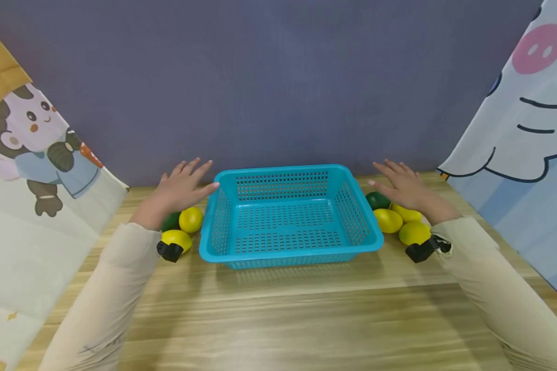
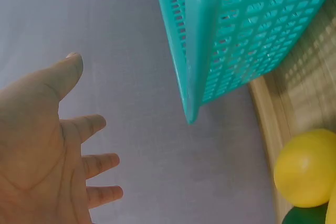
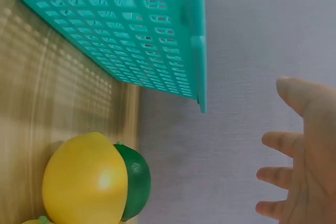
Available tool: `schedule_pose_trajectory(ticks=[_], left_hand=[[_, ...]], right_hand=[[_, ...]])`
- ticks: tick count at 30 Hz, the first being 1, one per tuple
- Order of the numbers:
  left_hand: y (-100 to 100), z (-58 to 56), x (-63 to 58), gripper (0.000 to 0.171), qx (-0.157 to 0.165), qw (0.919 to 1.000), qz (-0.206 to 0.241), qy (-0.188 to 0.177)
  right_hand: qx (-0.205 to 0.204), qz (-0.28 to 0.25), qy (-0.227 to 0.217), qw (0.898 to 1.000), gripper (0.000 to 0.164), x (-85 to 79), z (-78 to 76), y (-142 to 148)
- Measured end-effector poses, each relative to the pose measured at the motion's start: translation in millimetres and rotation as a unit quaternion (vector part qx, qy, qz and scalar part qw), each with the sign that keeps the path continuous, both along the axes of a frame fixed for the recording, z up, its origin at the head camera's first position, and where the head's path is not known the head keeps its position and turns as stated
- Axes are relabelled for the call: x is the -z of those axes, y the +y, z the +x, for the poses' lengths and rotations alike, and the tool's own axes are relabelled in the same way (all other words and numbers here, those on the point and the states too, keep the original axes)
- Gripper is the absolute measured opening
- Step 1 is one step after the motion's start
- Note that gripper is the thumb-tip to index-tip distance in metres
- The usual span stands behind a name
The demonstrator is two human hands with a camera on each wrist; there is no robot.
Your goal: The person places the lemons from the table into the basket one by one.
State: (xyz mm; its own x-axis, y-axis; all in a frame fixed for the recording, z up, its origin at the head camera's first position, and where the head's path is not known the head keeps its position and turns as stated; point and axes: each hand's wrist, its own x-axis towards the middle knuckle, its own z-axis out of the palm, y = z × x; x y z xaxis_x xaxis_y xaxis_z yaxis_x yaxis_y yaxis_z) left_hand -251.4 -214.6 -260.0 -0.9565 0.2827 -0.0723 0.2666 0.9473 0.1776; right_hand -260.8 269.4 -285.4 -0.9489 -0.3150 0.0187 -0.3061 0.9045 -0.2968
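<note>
A blue plastic basket [image 1: 285, 256] with perforated walls stands on the table, nothing inside it. Beside its left end my left hand [image 1: 178, 188] hovers with fingers spread, holding nothing. Under that hand lie a yellow lemon [image 1: 191, 220], a second lemon [image 1: 176, 240] and a dark green fruit [image 1: 170, 221], partly hidden. My right hand [image 1: 406, 189] is held over the right side, fingers extended and free of any object. Below it are a green fruit [image 1: 377, 200] and several yellow fruits [image 1: 388, 220]. Both wrist views show the palms [image 2: 37, 166] apart from the basket wall [image 3: 121, 30].
The wooden table [image 1: 278, 319] reaches toward me in front of the basket. A grey-blue cloth wall [image 1: 278, 82] rises behind it. Printed curtains hang at the left [image 1: 42, 232] and right [image 1: 524, 154]. Black wrist cameras [image 1: 170, 251] sit under both sleeves.
</note>
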Motion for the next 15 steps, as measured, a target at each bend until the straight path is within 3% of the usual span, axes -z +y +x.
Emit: schedule_pose_trajectory(ticks=[8, 15], left_hand=[[-13, 5.6, 3.0, 0.079, -0.01, 0.9999, 0.0, -0.003], [-22, 9.3, 6.8, 0.078, -0.006, 0.9999, 0.011, 0.0]], right_hand=[[-0.023, -0.003, 0.008, 1.0, 0.068, 6.2, 8.6, 6], [-0.045, -0.069, -0.003, 0.997, 0.065, 17.2, 18.2, 11]])
